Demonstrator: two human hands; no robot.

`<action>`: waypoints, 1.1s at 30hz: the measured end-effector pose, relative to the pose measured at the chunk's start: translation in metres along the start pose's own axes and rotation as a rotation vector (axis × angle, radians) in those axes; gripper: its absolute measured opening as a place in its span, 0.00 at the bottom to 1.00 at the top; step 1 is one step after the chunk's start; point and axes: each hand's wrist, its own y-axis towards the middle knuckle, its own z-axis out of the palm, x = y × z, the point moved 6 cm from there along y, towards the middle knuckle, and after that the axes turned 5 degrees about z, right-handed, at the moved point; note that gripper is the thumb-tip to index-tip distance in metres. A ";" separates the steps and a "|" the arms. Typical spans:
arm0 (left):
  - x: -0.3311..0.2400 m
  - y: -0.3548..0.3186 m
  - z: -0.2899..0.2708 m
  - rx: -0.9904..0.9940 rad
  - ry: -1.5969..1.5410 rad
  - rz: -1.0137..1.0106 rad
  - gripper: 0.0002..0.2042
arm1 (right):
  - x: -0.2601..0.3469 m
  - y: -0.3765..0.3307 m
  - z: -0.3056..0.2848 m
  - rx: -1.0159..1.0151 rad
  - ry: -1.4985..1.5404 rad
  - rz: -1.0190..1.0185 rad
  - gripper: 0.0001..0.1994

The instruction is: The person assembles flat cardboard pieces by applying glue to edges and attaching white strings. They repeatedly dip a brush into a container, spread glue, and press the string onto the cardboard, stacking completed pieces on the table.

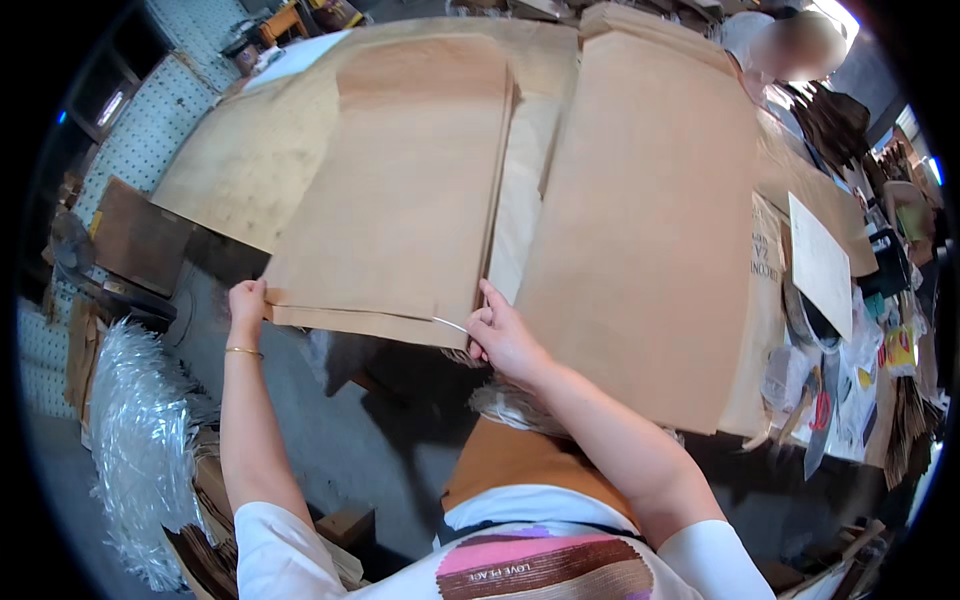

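Note:
A stack of brown paper sacks [400, 180] lies on the table's left half, its near end folded into a narrow strip that hangs at the front edge. My left hand [247, 303] is closed in a pinch on the near left corner of the top sack. At the near right corner, my right hand [508, 343] has its fingers curled around a thin, white, slightly bent strip [450, 324], whose tip lies on the folded band. Its index finger points up along the sacks' right edge. What the palm covers is hidden.
A second, longer brown paper stack [650, 220] lies to the right. Beyond it are a white sheet [820, 265], red-handled scissors [822, 408] and plastic bags. Shiny clear plastic strands [145, 450] stand on the floor at left. Another person [790, 50] is at the far right.

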 end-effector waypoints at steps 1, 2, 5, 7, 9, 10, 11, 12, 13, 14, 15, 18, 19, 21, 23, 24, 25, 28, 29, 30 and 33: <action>0.015 -0.003 0.005 0.004 0.128 -0.037 0.15 | 0.008 -0.025 0.000 0.054 0.137 0.042 0.25; 0.002 -0.006 0.007 -0.022 0.239 0.074 0.17 | 0.007 -0.051 -0.012 0.213 0.068 0.086 0.27; -0.093 -0.065 0.000 -0.327 0.684 0.171 0.23 | 0.003 -0.148 -0.074 0.365 -0.229 0.188 0.20; -0.119 -0.114 -0.011 -0.434 0.430 0.372 0.17 | 0.020 -0.192 -0.134 0.059 -0.604 -0.023 0.12; -0.149 -0.168 0.012 -0.307 0.081 0.469 0.10 | 0.026 -0.248 -0.227 -0.638 -1.151 -0.004 0.11; -0.172 -0.201 0.030 -0.236 0.004 0.495 0.06 | 0.024 -0.282 -0.280 -0.921 -1.395 0.046 0.14; -0.213 -0.239 0.047 -0.163 -0.076 0.672 0.03 | 0.036 -0.306 -0.303 -1.078 -1.619 0.111 0.17; -0.237 -0.270 0.071 0.005 -0.135 0.695 0.01 | 0.036 -0.329 -0.330 -1.126 -1.667 0.203 0.21; -0.277 -0.304 0.092 0.102 -0.150 0.896 0.04 | 0.034 -0.341 -0.342 -1.170 -1.687 0.321 0.24; -0.295 -0.332 0.117 0.322 -0.191 1.005 0.05 | 0.029 -0.346 -0.349 -1.127 -1.673 0.352 0.24; -0.305 -0.359 0.139 0.501 -0.229 1.047 0.05 | 0.023 -0.350 -0.357 -1.085 -1.655 0.376 0.24; -0.299 -0.408 0.203 0.770 -0.043 1.203 0.04 | 0.013 -0.363 -0.371 -1.027 -1.705 0.297 0.23; -0.300 -0.411 0.211 0.743 -0.015 1.148 0.03 | 0.017 -0.361 -0.365 -1.018 -1.710 0.237 0.21; -0.294 -0.415 0.233 0.735 -0.009 1.122 0.02 | 0.027 -0.365 -0.349 -1.078 -1.692 -0.003 0.18; -0.282 -0.420 0.252 0.748 -0.007 1.165 0.03 | 0.039 -0.375 -0.331 -1.182 -1.597 -0.409 0.13; -0.275 -0.421 0.259 0.803 0.022 1.113 0.04 | 0.038 -0.382 -0.330 -1.272 -1.309 -0.428 0.10; -0.267 -0.423 0.265 0.854 0.053 1.057 0.04 | 0.034 -0.384 -0.326 -1.337 -1.015 -0.442 0.08; -0.278 -0.416 0.255 0.825 -0.035 1.045 0.04 | 0.029 -0.367 -0.286 -1.383 -0.387 -0.522 0.08; -0.284 -0.416 0.244 0.791 -0.091 1.062 0.04 | 0.025 -0.354 -0.273 -1.354 -0.456 -0.620 0.06; -0.285 -0.415 0.234 0.760 -0.112 1.047 0.04 | 0.022 -0.333 -0.250 -1.332 -0.292 -0.556 0.05; -0.285 -0.412 0.205 0.671 -0.107 1.012 0.05 | 0.016 -0.263 -0.189 -1.004 -0.150 -0.469 0.04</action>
